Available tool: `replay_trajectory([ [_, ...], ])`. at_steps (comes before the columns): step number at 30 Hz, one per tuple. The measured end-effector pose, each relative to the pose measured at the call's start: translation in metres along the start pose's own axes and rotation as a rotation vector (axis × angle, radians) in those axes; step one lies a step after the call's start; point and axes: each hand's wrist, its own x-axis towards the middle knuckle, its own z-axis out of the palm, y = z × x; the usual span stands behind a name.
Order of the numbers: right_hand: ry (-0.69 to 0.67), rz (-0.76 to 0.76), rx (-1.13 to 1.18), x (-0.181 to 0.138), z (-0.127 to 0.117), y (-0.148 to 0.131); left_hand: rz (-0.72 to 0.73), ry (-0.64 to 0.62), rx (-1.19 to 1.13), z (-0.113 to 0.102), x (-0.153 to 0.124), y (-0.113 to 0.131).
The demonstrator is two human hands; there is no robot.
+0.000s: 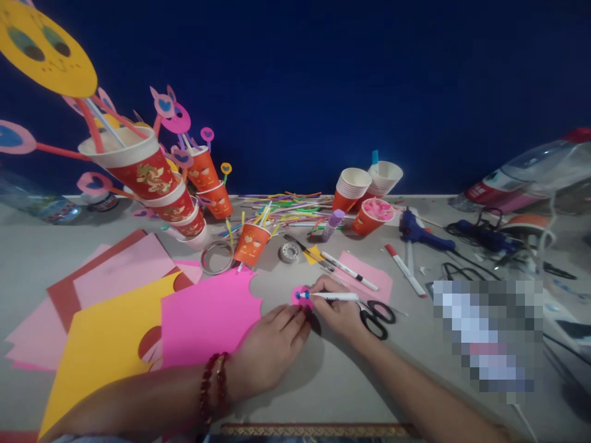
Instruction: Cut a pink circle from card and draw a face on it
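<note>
A small pink paper disc point(301, 296) lies on the grey table point(323, 369) in front of me. My left hand point(270, 347) rests flat beside it, fingertips pressing its near edge. My right hand point(336, 306) is closed round a white marker point(330, 296) whose blue tip touches the disc. A beaded bracelet point(213, 387) sits on my left wrist.
Black scissors point(376, 317) lie right of my right hand. Pink point(207, 320), yellow point(101, 344) and red paper sheets spread on the left. Red paper cups point(152, 178) with paper flowers, loose straws point(286, 212), tape point(290, 251), markers, a blue glue gun point(418, 232) and bottles stand behind.
</note>
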Motion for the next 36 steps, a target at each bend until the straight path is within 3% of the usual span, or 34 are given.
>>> replay_trajectory([
  [9, -0.004, 0.029, 0.023, -0.001, 0.001, 0.001, -0.008, -0.013, 0.007, -0.004, 0.001, 0.000],
  [18, 0.196, 0.130, 0.249, 0.001, -0.004, -0.010, -0.016, -0.046, -0.078, -0.011, -0.002, -0.004],
  [36, 0.189, 0.064, 0.178, -0.003, -0.003, -0.001, -0.093, -0.042, -0.106, -0.012, -0.005, 0.001],
])
